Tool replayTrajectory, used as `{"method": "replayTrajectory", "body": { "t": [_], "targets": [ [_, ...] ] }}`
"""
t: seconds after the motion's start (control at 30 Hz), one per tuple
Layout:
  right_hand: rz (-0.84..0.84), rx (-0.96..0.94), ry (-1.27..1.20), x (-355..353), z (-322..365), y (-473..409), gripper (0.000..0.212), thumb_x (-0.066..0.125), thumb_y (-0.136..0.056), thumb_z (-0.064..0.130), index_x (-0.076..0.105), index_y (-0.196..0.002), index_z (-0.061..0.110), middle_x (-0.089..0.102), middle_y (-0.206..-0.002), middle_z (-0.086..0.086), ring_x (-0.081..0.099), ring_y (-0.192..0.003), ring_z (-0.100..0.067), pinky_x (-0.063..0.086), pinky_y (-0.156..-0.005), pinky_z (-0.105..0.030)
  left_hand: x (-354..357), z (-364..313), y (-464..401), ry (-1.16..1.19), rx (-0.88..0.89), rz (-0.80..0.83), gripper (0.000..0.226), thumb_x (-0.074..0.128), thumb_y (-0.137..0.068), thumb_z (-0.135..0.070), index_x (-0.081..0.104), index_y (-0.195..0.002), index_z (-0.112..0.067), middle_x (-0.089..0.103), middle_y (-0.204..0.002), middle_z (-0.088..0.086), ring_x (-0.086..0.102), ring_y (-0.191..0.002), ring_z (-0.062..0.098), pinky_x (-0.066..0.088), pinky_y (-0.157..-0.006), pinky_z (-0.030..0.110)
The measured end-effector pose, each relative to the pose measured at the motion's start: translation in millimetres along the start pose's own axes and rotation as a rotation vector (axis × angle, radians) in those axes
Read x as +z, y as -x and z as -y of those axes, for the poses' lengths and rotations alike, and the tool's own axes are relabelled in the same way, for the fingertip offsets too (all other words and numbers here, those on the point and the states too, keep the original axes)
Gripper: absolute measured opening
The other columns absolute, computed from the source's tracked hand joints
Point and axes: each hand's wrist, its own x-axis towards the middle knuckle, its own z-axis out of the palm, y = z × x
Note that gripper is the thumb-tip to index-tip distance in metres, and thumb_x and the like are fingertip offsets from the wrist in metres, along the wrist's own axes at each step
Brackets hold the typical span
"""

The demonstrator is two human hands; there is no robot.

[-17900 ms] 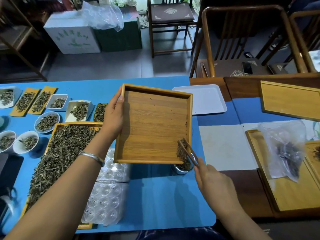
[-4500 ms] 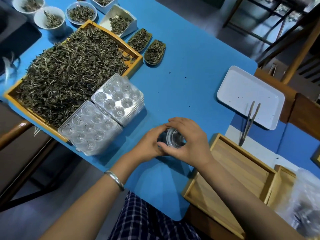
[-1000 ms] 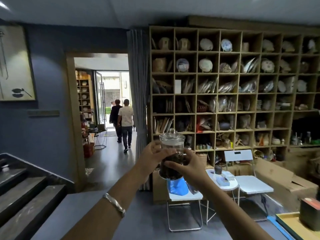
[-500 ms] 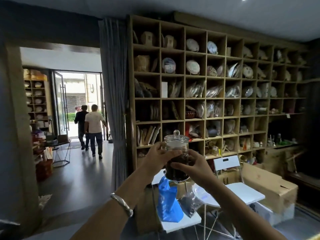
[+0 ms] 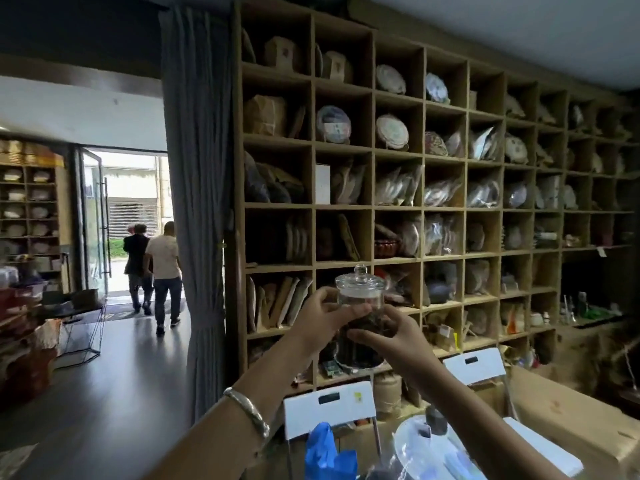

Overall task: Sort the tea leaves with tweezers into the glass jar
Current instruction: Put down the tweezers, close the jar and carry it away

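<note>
I hold a clear glass jar (image 5: 360,294) with a knobbed glass lid up in front of me, at arm's length. Dark tea leaves fill its lower part. My left hand (image 5: 320,318) grips the jar's left side and my right hand (image 5: 388,332) wraps its front and right side. A silver bangle sits on my left wrist. The tweezers and the tea trays are out of view.
A tall wooden shelf wall (image 5: 433,209) packed with wrapped tea cakes stands straight ahead. White folding chairs (image 5: 329,408), a cardboard box (image 5: 571,420) and a blue bag (image 5: 327,455) stand below my arms. A grey curtain (image 5: 197,202) hangs left; two people (image 5: 156,268) walk toward the open doorway.
My view has swung right and closer to the shelves. The jar stays held in both hands, raised in front of me. The two people have walked further toward the door.
</note>
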Motion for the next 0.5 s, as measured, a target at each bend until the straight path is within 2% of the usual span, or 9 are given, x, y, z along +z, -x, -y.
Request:
{"method": "replayTrajectory", "body": {
  "t": [0.1,0.27,0.5],
  "targets": [
    [-0.006,0.001,-0.013,-3,-33,-62,0.058,0.086,-0.051,0.051,0.064,-0.101,0.031,0.071,-0.097,0.0,0.069,-0.091,-0.016,0.06,-0.074,-0.035,-4,17,-66,0.016,0.004,-0.006,0.06,0.086,-0.071,-0.038,0.057,-0.12,-0.022,0.068,-0.111,-0.001,0.067,-0.1,0.013,0.057,-0.069,0.022],
    [-0.023,0.013,0.008,-13,-87,-154,0.041,0.086,-0.063,0.037,0.065,-0.098,0.031,0.071,-0.094,0.004,0.068,-0.085,-0.007,0.058,-0.067,-0.025,-6,52,-170,-0.025,-0.02,0.002,0.057,0.086,-0.071,-0.039,0.058,-0.118,-0.023,0.068,-0.115,0.001,0.065,-0.106,0.018,0.057,-0.086,0.035],
    [0.018,-0.003,0.007,-38,-166,-293,0.05,0.088,-0.06,0.037,0.065,-0.104,0.028,0.073,-0.096,0.0,0.07,-0.088,-0.011,0.057,-0.068,-0.024,-1,110,-323,0.008,0.001,-0.017,0.066,0.088,-0.067,-0.04,0.055,-0.123,-0.026,0.066,-0.119,0.005,0.064,-0.111,0.024,0.053,-0.098,0.048]
  ]
}}
